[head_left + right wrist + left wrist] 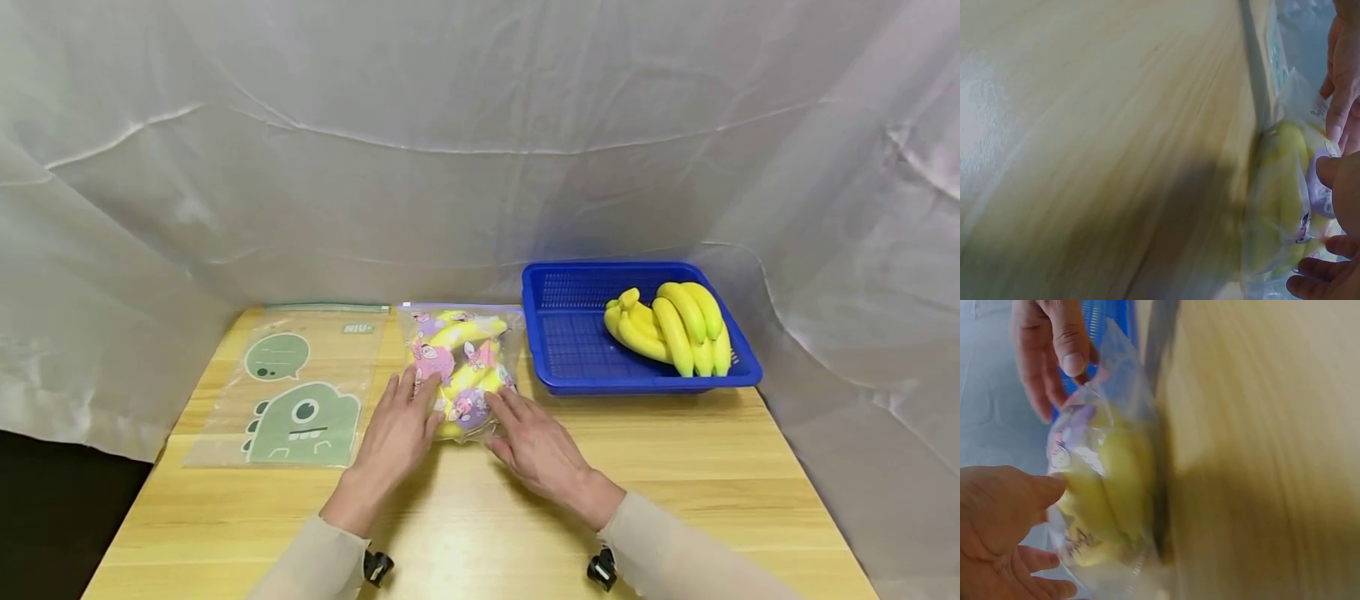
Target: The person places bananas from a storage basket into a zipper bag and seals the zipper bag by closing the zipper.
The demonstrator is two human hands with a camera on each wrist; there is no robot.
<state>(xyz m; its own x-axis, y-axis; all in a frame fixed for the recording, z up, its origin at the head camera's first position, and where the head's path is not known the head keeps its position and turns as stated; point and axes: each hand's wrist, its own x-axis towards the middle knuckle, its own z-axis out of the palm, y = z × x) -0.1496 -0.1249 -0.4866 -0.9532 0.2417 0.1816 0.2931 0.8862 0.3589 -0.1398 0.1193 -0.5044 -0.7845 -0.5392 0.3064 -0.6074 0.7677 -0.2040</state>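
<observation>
Against the two sides of the filled bag [468, 358], around the middle of the wooden table [480, 533], the left hand [397, 429] and the right hand [538, 442] are laid with fingers loosely extended; the plastic is touched from above by both, and no grip is seen closed round it. From this, the step in hand is judged to be the smoothing or settling of a packed bag. For the next move, light and even pressure seems to be called for, so that the contents are not bunched; should the seal be worked, the slider [406, 304] at the left end of the purple zip edge [465, 307] would have to be reached. Whether that seal is fully closed cannot be told.

Clear, glossy plastic is printed with pink and purple cartoon patches, and is plumped out by yellow bananas [450, 335] packed inside. The zip edge is turned toward the grey curtain [450, 208]. Just beside it on the left, a flat bag [307, 425] with a green monster print is spread out; on the right, more bananas [675, 333] are held in a blue basket [630, 387].
</observation>
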